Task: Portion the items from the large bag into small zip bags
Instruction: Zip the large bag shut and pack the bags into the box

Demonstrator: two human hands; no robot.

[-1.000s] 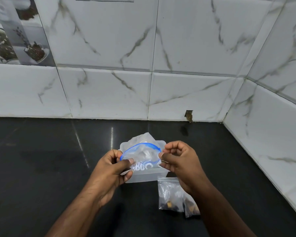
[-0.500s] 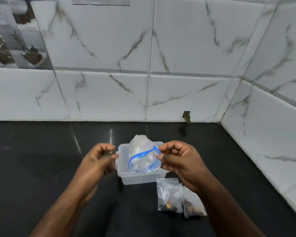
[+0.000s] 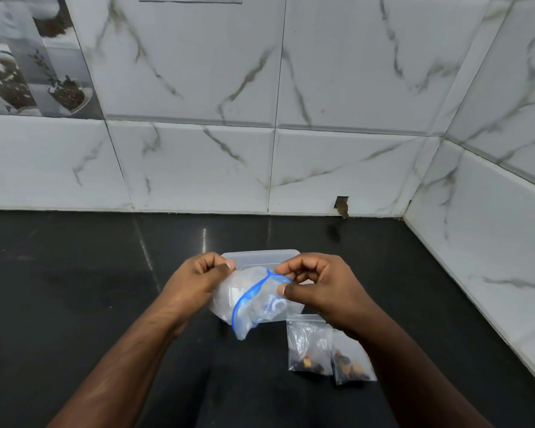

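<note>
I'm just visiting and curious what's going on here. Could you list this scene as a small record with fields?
Setting: glossy black countertop in a corner of white marble-patterned wall tiles
Held item: large clear plastic zip bag with a blue seal strip
Left hand: grips the bag's left edge
Right hand: pinches the bag's blue-strip end
Behind the bag: translucent plastic container on the counter
Finished portions: two small clear zip bags holding dark pieces, lying side by side near the right forearm
</note>
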